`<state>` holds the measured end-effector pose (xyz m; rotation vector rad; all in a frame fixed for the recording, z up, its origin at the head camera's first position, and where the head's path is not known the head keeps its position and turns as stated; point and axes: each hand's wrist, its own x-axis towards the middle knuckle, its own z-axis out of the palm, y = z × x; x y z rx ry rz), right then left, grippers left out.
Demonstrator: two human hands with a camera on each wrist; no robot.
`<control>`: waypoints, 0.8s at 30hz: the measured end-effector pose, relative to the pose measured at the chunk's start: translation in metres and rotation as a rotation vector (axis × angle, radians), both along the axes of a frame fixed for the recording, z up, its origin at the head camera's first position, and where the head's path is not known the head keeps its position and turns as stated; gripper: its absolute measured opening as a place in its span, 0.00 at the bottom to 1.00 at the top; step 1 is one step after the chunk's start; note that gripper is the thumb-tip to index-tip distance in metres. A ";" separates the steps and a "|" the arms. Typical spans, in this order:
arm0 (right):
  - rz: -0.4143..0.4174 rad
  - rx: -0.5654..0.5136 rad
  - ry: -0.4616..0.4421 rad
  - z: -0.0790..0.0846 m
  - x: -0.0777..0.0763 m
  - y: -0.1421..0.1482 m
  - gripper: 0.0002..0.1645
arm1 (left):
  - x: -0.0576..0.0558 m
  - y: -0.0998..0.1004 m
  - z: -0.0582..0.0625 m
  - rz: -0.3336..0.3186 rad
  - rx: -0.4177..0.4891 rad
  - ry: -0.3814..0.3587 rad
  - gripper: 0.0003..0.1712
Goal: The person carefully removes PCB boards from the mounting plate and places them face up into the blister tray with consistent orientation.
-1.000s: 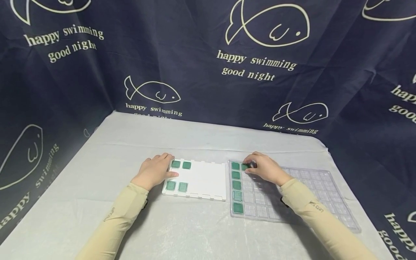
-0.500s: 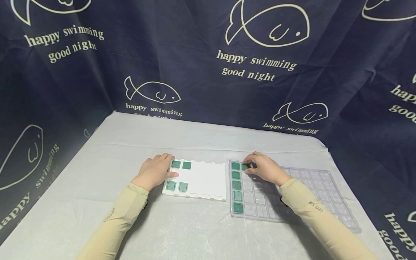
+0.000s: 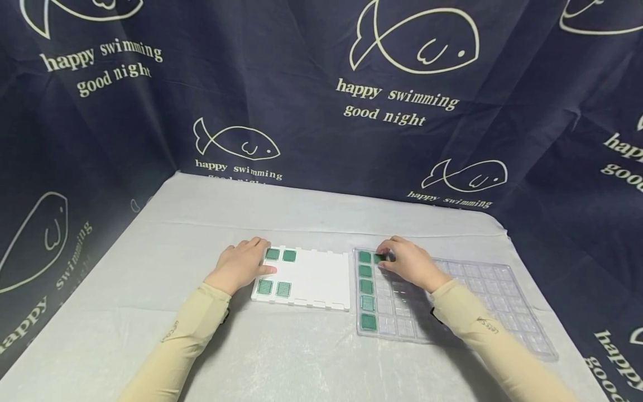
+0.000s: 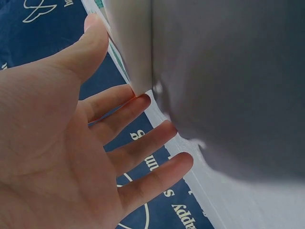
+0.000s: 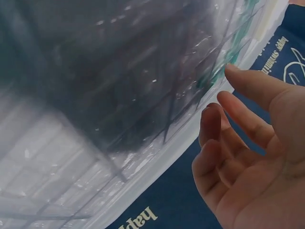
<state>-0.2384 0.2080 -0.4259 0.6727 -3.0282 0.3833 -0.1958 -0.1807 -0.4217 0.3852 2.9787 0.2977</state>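
My left hand (image 3: 237, 264) lies at the left end of a flat white board (image 3: 313, 276), its thumb on the top face and its other fingers loosely straight along the edge. In the left wrist view the fingertips (image 4: 142, 99) meet the board's corner. Several green square chips (image 3: 283, 289) sit on the board's left part. Over the back left of a clear compartment tray (image 3: 402, 326), my right hand (image 3: 409, 262) pinches a green chip (image 3: 378, 258) between thumb and index finger. That chip sits at the second column's back slot, partly hidden by the fingertips.
The tray's first column holds several green chips (image 3: 367, 303); compartments farther right show bare clear plastic. A narrow gap separates board and tray. Both stand on a white-covered table (image 3: 301, 357), with a dark blue printed curtain (image 3: 311, 145) behind and at the sides.
Both hands stay nearly in place. The green chip at the right fingertips now looks darker and a little narrower. The board and tray keep their positions.
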 end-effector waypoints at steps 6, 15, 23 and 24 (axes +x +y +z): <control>-0.002 -0.005 0.031 0.005 0.005 -0.010 0.16 | 0.000 0.000 0.000 0.003 0.002 0.002 0.42; 0.014 0.013 0.065 0.007 0.014 -0.033 0.18 | -0.001 -0.001 -0.005 -0.014 -0.008 0.000 0.42; 0.075 0.017 0.128 0.012 0.014 -0.062 0.16 | -0.003 -0.002 -0.003 -0.010 -0.006 0.005 0.42; 0.084 0.014 0.135 0.012 0.013 -0.066 0.16 | -0.003 -0.002 -0.003 -0.010 -0.005 0.005 0.42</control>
